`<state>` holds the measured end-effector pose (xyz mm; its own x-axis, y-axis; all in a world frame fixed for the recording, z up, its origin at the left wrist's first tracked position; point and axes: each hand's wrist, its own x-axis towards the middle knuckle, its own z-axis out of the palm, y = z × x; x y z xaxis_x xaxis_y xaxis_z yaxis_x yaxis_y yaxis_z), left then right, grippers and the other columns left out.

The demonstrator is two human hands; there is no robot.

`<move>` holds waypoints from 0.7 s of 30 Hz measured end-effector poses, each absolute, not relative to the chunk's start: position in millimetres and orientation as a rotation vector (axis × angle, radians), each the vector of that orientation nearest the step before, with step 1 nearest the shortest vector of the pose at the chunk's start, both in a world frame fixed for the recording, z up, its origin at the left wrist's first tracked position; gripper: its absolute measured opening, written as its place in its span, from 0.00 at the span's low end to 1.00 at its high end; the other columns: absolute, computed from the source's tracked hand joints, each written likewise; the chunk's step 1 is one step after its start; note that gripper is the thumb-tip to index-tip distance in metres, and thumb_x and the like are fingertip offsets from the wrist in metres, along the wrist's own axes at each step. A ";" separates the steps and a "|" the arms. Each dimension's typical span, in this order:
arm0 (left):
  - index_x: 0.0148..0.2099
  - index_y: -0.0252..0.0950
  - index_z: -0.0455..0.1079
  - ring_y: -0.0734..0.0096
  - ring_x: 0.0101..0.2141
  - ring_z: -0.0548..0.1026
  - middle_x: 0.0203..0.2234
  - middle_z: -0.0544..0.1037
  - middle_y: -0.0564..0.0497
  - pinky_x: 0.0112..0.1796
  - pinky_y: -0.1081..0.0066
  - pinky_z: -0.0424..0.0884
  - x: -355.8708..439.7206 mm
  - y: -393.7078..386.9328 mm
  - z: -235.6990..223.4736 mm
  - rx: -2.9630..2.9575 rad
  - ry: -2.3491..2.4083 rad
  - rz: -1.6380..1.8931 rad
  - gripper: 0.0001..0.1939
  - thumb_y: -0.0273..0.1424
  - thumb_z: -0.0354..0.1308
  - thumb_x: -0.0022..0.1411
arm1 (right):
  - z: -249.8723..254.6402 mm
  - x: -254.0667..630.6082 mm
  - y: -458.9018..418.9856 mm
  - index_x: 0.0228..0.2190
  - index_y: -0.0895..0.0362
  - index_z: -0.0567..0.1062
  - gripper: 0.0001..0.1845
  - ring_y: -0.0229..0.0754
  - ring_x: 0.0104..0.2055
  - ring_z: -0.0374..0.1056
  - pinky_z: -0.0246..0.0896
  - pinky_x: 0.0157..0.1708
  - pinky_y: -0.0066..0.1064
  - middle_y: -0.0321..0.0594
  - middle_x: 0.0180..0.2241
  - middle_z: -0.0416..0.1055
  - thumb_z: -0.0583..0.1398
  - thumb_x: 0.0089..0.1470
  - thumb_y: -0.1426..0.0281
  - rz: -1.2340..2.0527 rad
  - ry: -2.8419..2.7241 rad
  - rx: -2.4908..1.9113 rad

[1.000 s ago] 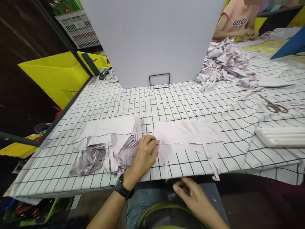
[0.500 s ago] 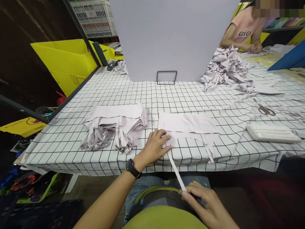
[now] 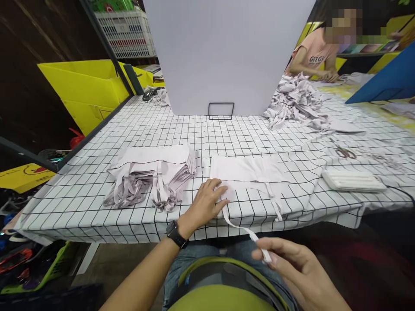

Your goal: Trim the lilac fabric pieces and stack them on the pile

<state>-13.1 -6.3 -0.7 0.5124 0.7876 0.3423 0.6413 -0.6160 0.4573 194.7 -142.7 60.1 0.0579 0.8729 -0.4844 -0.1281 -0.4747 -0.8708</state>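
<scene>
1. Tabletop (image 3: pixel 194 134) is nice and bright, pretty evenly lit, can't pin down the source tho.
2. Pale garment (image 3: pixel 241 168) is kinda washed out, weave detail mostly gone.
3. Soft gray shadows in the folds of the fabric stack (image 3: pixel 155 156).
4. Left wall (image 3: pixel 22 39) and under-table area are super dim, real murky lower right.
5. Wide-angle look: table edge bows, corners stretch.
6. Co-worker's (image 3: pixel 313 56) head is blocky pixelation.
7. Small scraps past the scissors (image 3: pixel 345 152) go mushy.
</scene>
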 end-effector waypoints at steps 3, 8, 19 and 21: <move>0.52 0.38 0.72 0.57 0.53 0.71 0.50 0.75 0.42 0.52 0.54 0.71 -8.8 -20.0 8.3 2.292 1.117 1.043 0.10 0.28 0.55 0.71 | 49.2 191.0 -116.1 0.36 0.53 0.87 0.21 0.51 0.40 0.79 0.74 0.45 0.38 0.46 0.33 0.84 0.75 0.42 0.54 1.524 -0.817 -1.447; 0.47 0.38 0.75 0.64 0.41 0.77 0.37 0.80 0.47 0.42 0.63 0.74 -2.1 -41.1 27.4 1.967 0.965 1.136 0.09 0.23 0.55 0.69 | 31.0 189.7 -86.9 0.34 0.55 0.87 0.20 0.49 0.36 0.76 0.73 0.45 0.39 0.43 0.28 0.81 0.72 0.45 0.52 1.391 -0.960 -1.479; 0.49 0.36 0.72 0.58 0.45 0.73 0.43 0.78 0.45 0.45 0.57 0.72 16.3 7.3 24.1 2.364 1.202 0.918 0.10 0.23 0.56 0.67 | 26.9 194.4 -57.4 0.27 0.57 0.84 0.21 0.41 0.24 0.65 0.64 0.25 0.31 0.37 0.20 0.72 0.71 0.44 0.51 1.373 -0.961 -1.587; 0.50 0.34 0.73 0.55 0.47 0.72 0.47 0.77 0.43 0.45 0.56 0.72 22.8 29.1 20.6 2.523 1.237 0.693 0.11 0.24 0.58 0.66 | 25.1 198.8 -49.4 0.28 0.57 0.84 0.22 0.42 0.25 0.67 0.65 0.25 0.30 0.39 0.21 0.73 0.72 0.42 0.51 1.393 -0.894 -1.580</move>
